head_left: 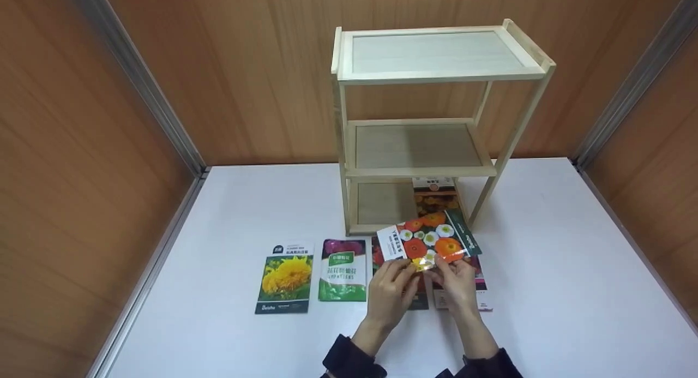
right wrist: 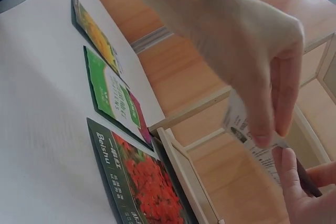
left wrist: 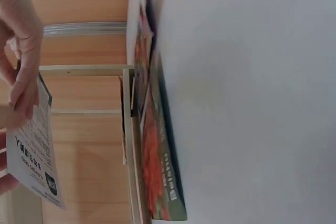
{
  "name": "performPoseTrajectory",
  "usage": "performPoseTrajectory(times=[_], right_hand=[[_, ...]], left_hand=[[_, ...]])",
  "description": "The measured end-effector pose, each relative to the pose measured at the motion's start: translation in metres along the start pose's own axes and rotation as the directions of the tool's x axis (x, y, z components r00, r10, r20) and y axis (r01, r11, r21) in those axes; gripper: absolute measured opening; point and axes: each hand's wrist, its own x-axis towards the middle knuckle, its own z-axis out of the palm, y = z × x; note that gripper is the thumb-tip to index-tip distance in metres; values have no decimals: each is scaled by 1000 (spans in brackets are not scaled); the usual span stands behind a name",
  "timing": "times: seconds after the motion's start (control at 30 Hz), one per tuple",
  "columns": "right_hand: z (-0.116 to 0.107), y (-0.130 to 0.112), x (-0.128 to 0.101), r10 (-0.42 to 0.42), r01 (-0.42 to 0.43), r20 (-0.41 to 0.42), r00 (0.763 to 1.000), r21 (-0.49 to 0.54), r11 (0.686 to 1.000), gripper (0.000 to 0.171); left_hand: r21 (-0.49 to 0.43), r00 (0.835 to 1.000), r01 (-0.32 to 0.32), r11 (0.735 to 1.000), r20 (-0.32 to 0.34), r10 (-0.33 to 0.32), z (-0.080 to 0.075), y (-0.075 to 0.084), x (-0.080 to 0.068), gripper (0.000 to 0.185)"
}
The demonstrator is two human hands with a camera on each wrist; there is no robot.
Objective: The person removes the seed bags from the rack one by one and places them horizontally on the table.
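Observation:
Both hands hold a seed packet (head_left: 417, 244) with orange, red and white flowers, raised and tilted over the table in front of the rack. My left hand (head_left: 388, 291) pinches its lower left edge; my right hand (head_left: 457, 285) grips the lower edge farther right. The white printed back of the packet (left wrist: 34, 156) faces the left wrist view, where the right hand (left wrist: 23, 40) shows at the top. Below the hands, a red-flower packet (right wrist: 152, 187) lies on the table, partly covered in the head view. Another packet (head_left: 482, 300) with a pink band lies under the right hand.
A three-tier wooden rack (head_left: 441, 75) stands at the back. On its bottom shelf lies a packet with orange flowers (head_left: 435, 201). To the left on the white table (head_left: 218, 269) are a yellow-flower packet (head_left: 284, 280) and a green and purple packet (head_left: 342, 282). Wood panels enclose the table.

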Motion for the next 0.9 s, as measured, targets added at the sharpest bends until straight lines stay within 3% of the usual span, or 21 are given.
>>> performPoseTrajectory(times=[0.1, 0.17, 0.2, 0.3, 0.4, 0.5, 0.6, 0.67, 0.8, 0.9], right_hand=[[1, -1, -3, -5, 5, -14, 1000, 16, 1000, 50], [1, -1, -5, -5, 6, -17, 1000, 34, 999, 50], [2, -1, -6, -6, 7, -26, 1000, 38, 999, 50], [-5, 13, 1, -17, 18, -20, 1000, 78, 997, 47], [-12, 29, 8, -48, 47, 9, 999, 140, 989, 43], [-16, 46, 17, -45, 48, -31, 999, 105, 993, 50], [-20, 66, 26, -35, 40, -75, 997, 71, 997, 57], [-20, 73, 28, -40, 46, -87, 995, 68, 997, 58], [-17, 65, 19, -48, 52, -54, 997, 87, 995, 54], [-10, 41, 5, -1, 3, -22, 1000, 100, 995, 53]], left_hand=[[-133, 987, 158, 978, -18, -161, -2, 1, 2, 28], [-195, 952, 297, 935, -12, -305, -3, 2, 3, 35], [-228, 925, 370, 901, -2, -381, -3, 2, 4, 39], [-333, 812, 564, 756, 53, -582, -3, 3, 7, 51], [-432, 693, 686, 586, 140, -707, -3, 3, 10, 59], [-542, 586, 746, 387, 257, -768, -3, 4, 12, 57], [-608, 503, 766, 211, 361, -785, -3, 4, 15, 47], [-624, 471, 769, 143, 401, -786, -5, 5, 18, 39], [-623, 419, 779, 70, 433, -798, -15, 9, 24, 31], [-631, 398, 775, 25, 456, -796, -18, 8, 25, 31]])
